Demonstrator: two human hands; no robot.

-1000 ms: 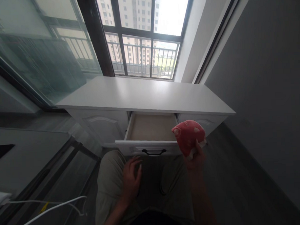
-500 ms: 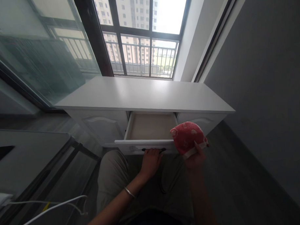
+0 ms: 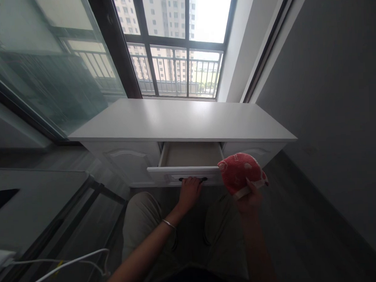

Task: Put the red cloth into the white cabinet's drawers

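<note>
My left hand is closed around the dark handle on the front of a white drawer. The drawer stands part-way out of a white cabinet, and its pale bottom shows with nothing on the visible part. To the right of the drawer front, my right hand grips a folded red cloth with light patterns and a pale edge band. The cloth is held up in the air, and its left tip overlaps the drawer's right end in view.
A grey-topped table with a dark frame stands at the left, with white cables near its front. Behind the cabinet is a window, and a glass pane is on the left. A grey wall rises on the right.
The drawer has slid further into the cabinet, my left hand moving away from me with its handle. The red cloth has shifted slightly right in my right hand.
</note>
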